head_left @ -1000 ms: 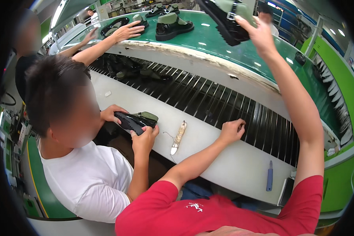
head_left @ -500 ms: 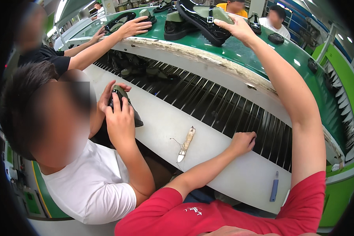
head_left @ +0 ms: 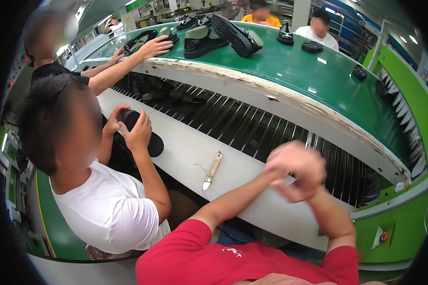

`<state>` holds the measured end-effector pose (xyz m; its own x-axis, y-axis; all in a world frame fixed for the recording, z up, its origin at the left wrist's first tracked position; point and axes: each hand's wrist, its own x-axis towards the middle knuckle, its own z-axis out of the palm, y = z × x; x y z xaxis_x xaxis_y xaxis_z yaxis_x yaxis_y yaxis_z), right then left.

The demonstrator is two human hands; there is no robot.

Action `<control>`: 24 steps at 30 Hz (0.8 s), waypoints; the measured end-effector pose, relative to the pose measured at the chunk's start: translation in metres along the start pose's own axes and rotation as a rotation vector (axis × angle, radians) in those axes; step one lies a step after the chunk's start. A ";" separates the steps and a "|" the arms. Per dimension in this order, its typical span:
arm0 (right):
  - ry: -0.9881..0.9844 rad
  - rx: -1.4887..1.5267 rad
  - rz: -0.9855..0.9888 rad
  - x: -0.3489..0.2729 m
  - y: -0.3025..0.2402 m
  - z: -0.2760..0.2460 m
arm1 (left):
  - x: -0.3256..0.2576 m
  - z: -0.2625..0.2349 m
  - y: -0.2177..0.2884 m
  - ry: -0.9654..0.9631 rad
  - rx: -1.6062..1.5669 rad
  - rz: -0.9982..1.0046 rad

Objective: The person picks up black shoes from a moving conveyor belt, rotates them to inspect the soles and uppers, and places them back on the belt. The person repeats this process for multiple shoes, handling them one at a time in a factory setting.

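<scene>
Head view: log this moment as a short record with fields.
left hand: clasped with the right hand, both empty, above the white ledge
knife: flat on the ledge, untouched
co-worker in white shirt: holds a black shoe in both hands
green conveyor: carries more black shoes

My hands [head_left: 294, 170] are up over the white shelf [head_left: 185, 147]. To their left the shelf is bare, but a little knife [head_left: 212, 171] lies there. Further left, a co-worker's arms and a black shoe [head_left: 142, 133] block the way. The green belt [head_left: 318, 76] beyond has open room.
</scene>
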<state>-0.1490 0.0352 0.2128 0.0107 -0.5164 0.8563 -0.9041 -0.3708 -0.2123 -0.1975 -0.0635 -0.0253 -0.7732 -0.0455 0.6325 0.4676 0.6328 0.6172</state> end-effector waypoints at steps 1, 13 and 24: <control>0.005 0.135 0.125 -0.037 -0.007 0.024 | -0.001 0.003 0.000 -0.017 0.030 0.005; 0.191 0.042 0.404 -0.195 -0.014 0.098 | -0.004 0.009 0.008 0.008 0.244 0.206; 0.213 0.051 0.410 -0.188 -0.022 0.097 | -0.003 0.010 0.007 -0.063 0.350 0.233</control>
<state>-0.0897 0.0654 0.0105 -0.4362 -0.4604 0.7732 -0.7931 -0.2093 -0.5720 -0.1963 -0.0509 -0.0279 -0.6935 0.1702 0.7001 0.4681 0.8451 0.2582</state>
